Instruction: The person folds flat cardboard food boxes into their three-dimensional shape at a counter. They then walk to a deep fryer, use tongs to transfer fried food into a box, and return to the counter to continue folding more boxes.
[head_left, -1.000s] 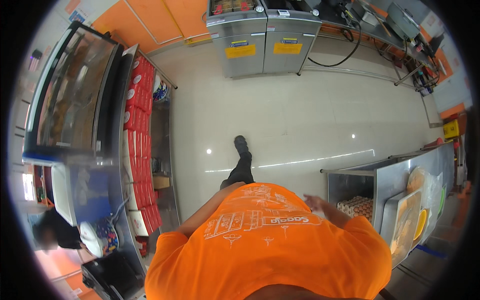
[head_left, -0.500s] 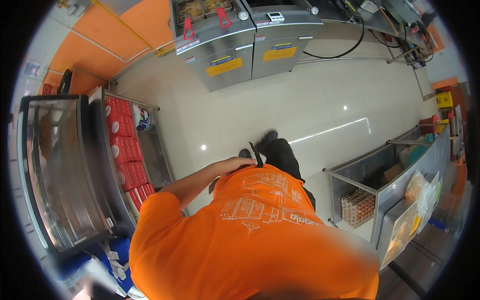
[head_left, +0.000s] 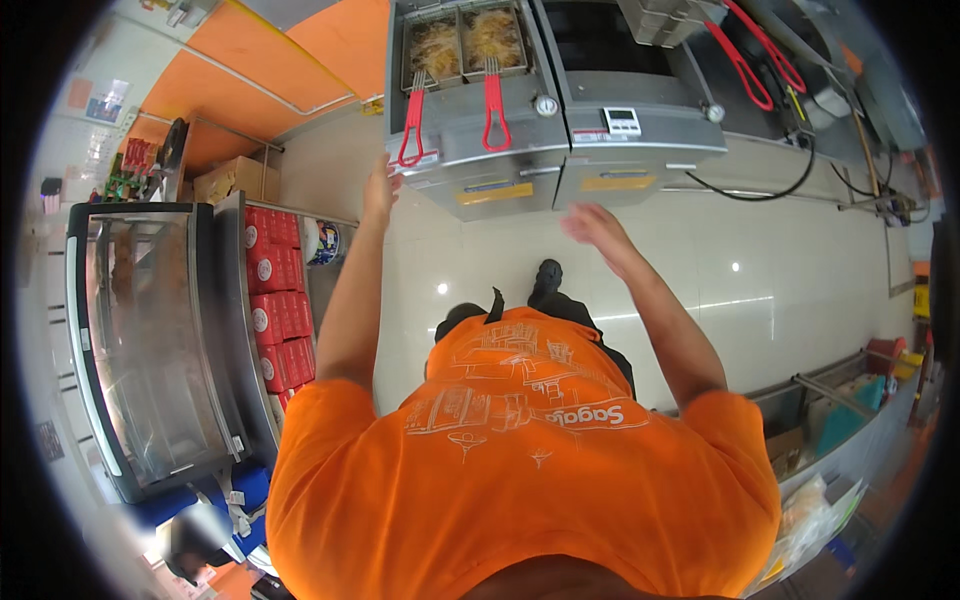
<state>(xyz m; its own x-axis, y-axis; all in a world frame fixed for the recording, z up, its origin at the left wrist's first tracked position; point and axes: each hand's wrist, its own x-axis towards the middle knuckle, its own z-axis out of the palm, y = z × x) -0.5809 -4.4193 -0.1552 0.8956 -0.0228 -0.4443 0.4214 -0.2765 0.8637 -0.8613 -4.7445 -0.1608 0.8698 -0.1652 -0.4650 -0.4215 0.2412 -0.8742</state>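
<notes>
My left hand (head_left: 381, 188) reaches forward beside the left front corner of the deep fryer (head_left: 480, 168). Its fingers are apart with nothing in them, just short of the nearest red handle. Two wire fry baskets with red handles sit side by side in bubbling oil: the left basket (head_left: 432, 55) and the right basket (head_left: 493, 45) both have food in them. Over the floor in front of the fryer is my right hand (head_left: 597, 226), slightly blurred. Its loosely bent fingers point left, and nothing shows in them.
A white timer (head_left: 621, 122) stands on the neighbouring fryer's ledge. More red handles (head_left: 740, 65) jut out at the upper right. On the left are a glass display case (head_left: 150, 350) and a shelf of red boxes (head_left: 277, 315). A steel rack (head_left: 850, 420) stands at the right.
I have come closer to the fryer. My left hand has left my waist and stretched forward. My right hand and forearm have come into view.
</notes>
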